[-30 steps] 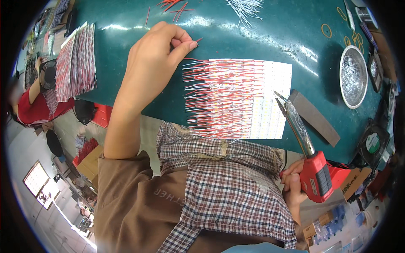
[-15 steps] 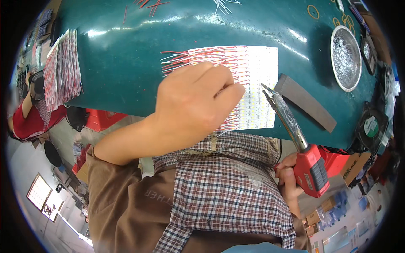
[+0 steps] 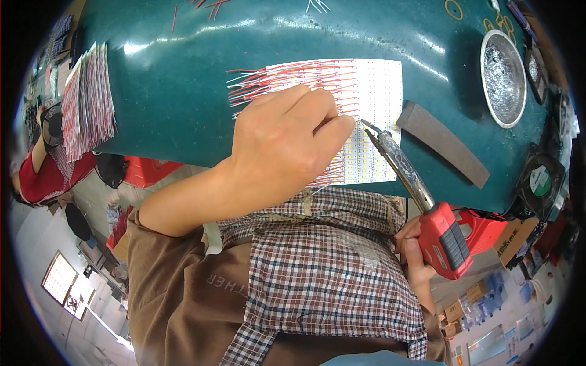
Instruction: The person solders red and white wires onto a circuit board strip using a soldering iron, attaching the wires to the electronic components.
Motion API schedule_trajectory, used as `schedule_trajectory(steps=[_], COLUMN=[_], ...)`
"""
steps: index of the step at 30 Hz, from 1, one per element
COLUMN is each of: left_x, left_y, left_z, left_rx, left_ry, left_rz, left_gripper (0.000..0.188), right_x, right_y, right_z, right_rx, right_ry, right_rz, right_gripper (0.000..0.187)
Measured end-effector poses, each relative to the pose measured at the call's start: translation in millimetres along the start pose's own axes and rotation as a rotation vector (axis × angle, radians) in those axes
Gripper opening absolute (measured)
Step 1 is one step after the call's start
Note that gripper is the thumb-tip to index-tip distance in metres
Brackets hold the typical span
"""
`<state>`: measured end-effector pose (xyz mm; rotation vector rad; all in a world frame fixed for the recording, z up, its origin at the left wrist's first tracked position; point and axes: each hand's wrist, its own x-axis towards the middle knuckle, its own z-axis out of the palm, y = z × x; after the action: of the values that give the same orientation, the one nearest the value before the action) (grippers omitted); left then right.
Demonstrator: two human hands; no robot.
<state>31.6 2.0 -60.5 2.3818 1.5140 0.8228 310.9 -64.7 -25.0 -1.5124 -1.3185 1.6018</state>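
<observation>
Left grip [image 3: 287, 143] arches knuckles-up, forearm [image 3: 190, 204] slanting inward; right grip [image 3: 414, 251] curls closed, lower.

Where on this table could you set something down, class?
Mostly bare tabletop: between wire bundle and LED panel, and between that panel and loose red wires. Crowded: the panel, under left hand and soldering iron; right edge, around the metal bowl.

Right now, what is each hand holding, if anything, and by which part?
The right hand holds the soldering tool by its red handle. Whether the left hand holds anything cannot be told: its palm side is hidden.
</observation>
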Motion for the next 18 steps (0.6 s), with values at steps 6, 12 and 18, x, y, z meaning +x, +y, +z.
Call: schedule_trajectory(steps=[6,12,18], left_x=[-0.3,0.7,-0.1], left_y=[1.4,2.3,2.6], left_z=[2.0,0.6,2.6], left_rx=[0.023,0.027,0.038], left_ry=[0.024,0.017,0.015], left_rz=[0.0,-0.008,-0.008], left_gripper=[0.026,0.026,0.026], right_x=[0.2,1.9,-0.6], right_y=[3.1,-2.4,-2.9], right_z=[-1.4,1.5,-1.8], right_rx=[-0.025,-0.041,-0.008], right_ry=[-0.008,0.028,0.038], right_rz=[0.018,-0.009,0.016], right_gripper=[0.023,0.024,0.023])
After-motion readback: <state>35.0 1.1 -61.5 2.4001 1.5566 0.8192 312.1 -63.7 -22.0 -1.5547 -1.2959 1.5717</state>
